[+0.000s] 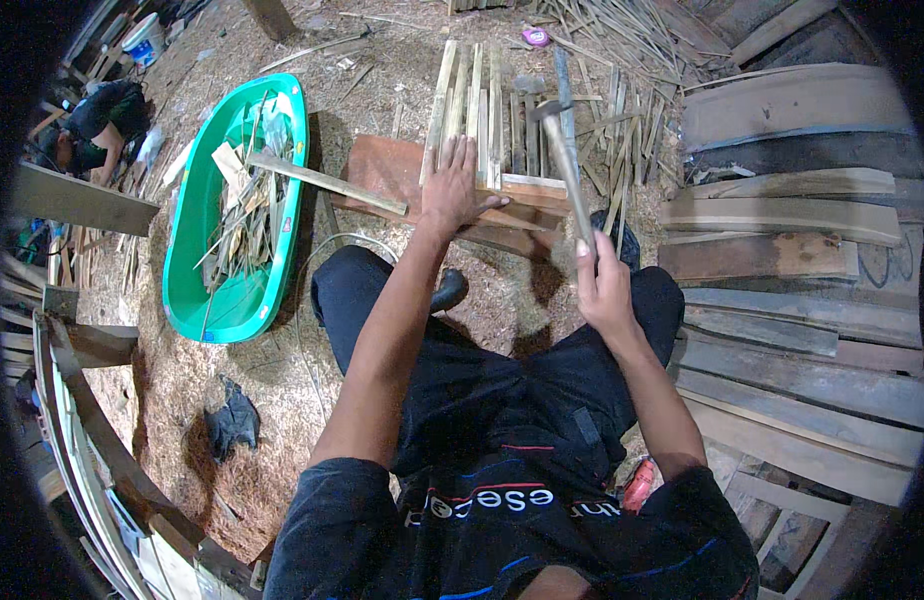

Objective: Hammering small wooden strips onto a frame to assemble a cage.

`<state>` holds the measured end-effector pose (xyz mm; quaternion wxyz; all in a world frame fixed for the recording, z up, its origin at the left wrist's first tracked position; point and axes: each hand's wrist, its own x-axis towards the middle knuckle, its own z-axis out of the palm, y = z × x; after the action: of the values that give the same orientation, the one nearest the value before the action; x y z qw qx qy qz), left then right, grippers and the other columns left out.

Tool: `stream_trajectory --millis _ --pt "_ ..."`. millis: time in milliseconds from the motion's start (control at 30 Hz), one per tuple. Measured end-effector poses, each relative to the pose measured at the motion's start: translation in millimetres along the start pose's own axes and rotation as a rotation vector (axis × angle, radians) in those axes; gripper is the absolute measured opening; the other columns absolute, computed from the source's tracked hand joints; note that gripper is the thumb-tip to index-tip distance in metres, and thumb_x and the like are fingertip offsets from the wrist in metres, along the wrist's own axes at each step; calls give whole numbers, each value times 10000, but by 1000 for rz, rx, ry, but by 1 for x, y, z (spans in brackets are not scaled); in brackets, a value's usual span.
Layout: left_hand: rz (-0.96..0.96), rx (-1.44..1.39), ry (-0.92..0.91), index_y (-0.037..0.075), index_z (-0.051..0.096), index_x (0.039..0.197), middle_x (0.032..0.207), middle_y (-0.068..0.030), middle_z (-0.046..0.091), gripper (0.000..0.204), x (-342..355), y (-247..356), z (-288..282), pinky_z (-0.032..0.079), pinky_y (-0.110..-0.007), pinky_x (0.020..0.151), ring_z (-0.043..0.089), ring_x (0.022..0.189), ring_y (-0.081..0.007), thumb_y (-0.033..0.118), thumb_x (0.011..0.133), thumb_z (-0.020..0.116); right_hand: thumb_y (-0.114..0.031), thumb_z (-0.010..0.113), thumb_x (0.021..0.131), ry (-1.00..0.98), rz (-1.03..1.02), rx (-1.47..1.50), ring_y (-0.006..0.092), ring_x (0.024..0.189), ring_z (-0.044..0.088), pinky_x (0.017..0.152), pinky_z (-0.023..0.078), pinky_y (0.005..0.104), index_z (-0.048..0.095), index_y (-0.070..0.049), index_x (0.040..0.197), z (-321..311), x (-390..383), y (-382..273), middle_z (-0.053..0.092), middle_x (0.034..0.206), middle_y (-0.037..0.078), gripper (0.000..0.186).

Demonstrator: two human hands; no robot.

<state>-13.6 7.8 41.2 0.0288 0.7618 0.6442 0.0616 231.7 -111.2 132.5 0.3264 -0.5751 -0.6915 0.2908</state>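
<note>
Left hand (pixel 452 188) flat, fingers spread on wooden slats (pixel 495 110) extending ahead; right hand (pixel 607 282) curled around hammer (pixel 570 170) handle, head forward. Best keep slats flush, left thumb clear, swing square. Green tub (pixel 189 255) left of both hands.

Shows woodwkg workshop | identifiable by floor (pixel 292 390) covered w/ loose wood shavings (pixel 252 510) | lined along R side w/ rough boards (pixel 762 257) | incl. green tub (pixel 187 290) of wood offcuts (pixel 247 225), thin strips (pixel 617 50) scattered at far end, hammer (pixel 570 172) in R hand (pixel 607 285), co-worker (pixel 100 122) bent low far L
</note>
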Motion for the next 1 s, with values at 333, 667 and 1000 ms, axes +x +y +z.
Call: stream_trajectory --millis 333,667,1000 --pt "5 19 36 -6 200 1545 1602 -152 271 1232 -1 -2 4 89 -480 1234 181 1511 -253 870 734 502 -196 482 1015 -29 78 119 460 776 617 672 477 472 565 -1 1131 7 -9 -7 623 863 252 242" --pt "13 21 39 -17 194 1542 1603 -142 272 1213 1 -4 4 138 -481 1224 195 1506 -260 844 752 518 -224 464 1037 -83 63 30 443 663 626 571 471 465 549 -2 1115 9 -2 9 614 731 228 251" --pt "19 -5 40 -16 203 1539 1601 -147 272 1215 2 1 1 142 -474 1228 185 1510 -249 830 740 552 -210 477 1033 -21 -83 20 203 561 571 523 425 362 551 -13 1149 16 -7 28 544 638 113 240"
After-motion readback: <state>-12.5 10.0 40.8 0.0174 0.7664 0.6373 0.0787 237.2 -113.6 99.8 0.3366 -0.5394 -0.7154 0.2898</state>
